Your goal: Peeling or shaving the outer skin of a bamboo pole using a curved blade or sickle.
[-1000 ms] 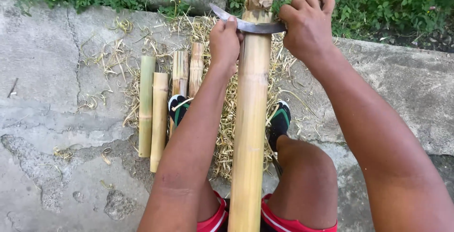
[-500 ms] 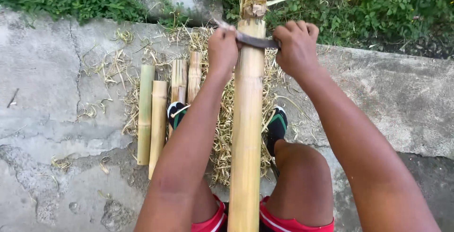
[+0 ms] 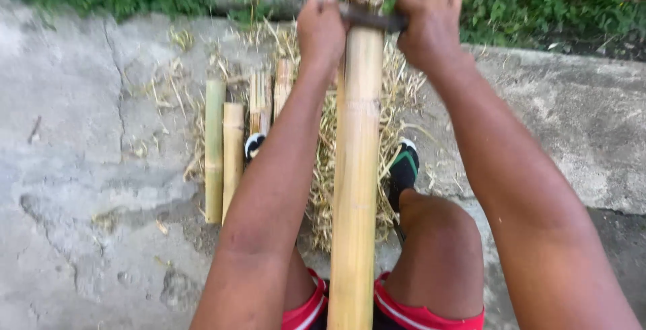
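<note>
Bamboo pole: long axis runs straight away from the person, from between the thighs at the bottom of the view up to the far end near the grass. It lies between the two knees and reads as tilted up toward the camera; the exact angle cannot be judged. Colour is yellow-tan, with one joint ring visible about a third of the way down from the far end.

Blade: dark, set crosswise over the pole near its far end, at right angles to the long axis.

Left hand: fist closed around the blade's end just left of the pole. Right hand: fist closed around the blade's other end just right of the pole. Both arms extend along either side of the pole.

Around the pole: a heap of dry shavings lies under it on the concrete. Left of the pole, four short cut bamboo pieces lie side by side, parallel to the pole, partly hidden behind the left forearm. One black shoe sits just right of the pole; the other shoe shows just left of the left arm. Red shorts are at the pole's near end.

No containers in view.
</note>
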